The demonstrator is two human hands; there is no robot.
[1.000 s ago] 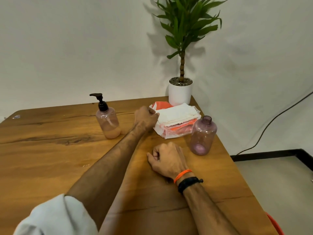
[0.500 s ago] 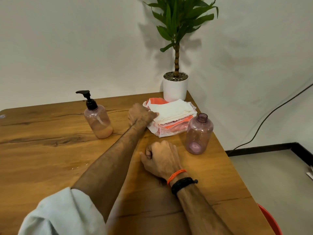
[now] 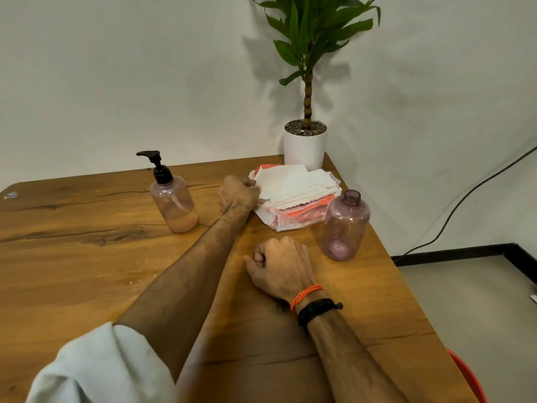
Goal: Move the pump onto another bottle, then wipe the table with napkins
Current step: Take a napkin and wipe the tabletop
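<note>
Even, soft indoor light, moderately bright, no hard glare. Plant [image 3: 313, 39] throws a soft shadow left onto the wall [image 3: 116, 68], so the source is probably to the right. Faint sheen on the table [image 3: 72, 257] near left. Arms cast soft shadows on the wood. Wide-angle bending shows at the table's edges. Sleeve [image 3: 96, 370] nearest the camera is blurred; the overall image is slightly soft.
</note>
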